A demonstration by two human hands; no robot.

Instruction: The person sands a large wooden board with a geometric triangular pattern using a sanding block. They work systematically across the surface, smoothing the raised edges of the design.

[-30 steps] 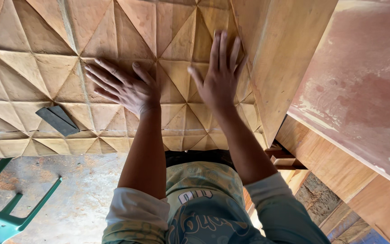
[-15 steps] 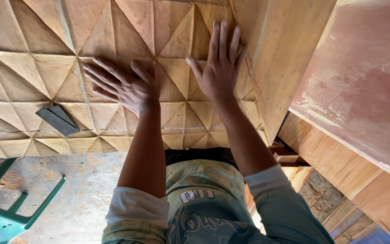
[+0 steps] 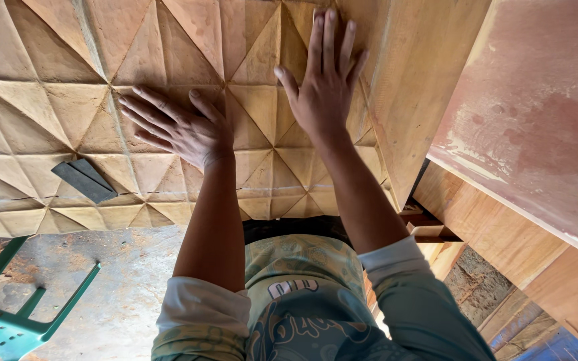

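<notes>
Right fingers (image 3: 329, 33): they are lying flat and straight, a little spread, gripping nothing. The tips are reaching the far part of the panel, close to the plank.
Right hand (image 3: 322, 93): the palm is pressing on the bumpy wood, as if feeling whether it is smooth.
Left fingers (image 3: 145, 113): they are spread out wide and pointing left, open, holding nothing.
Left hand (image 3: 182, 130): it is lying flat beside the right one, maybe keeping the panel from sliding.
Panel (image 3: 48, 87): it is the big wooden board under both hands, cut into many pointy triangle shapes. It is filling the top left of the view.
Grey block (image 3: 83, 179): it is lying on the panel, left of the left hand, not touched. It may be for sanding; I cannot tell.
Plank (image 3: 409, 87): it is standing along the panel's right edge.
Green chair (image 3: 8, 314): it is sitting on the dusty floor below.
</notes>
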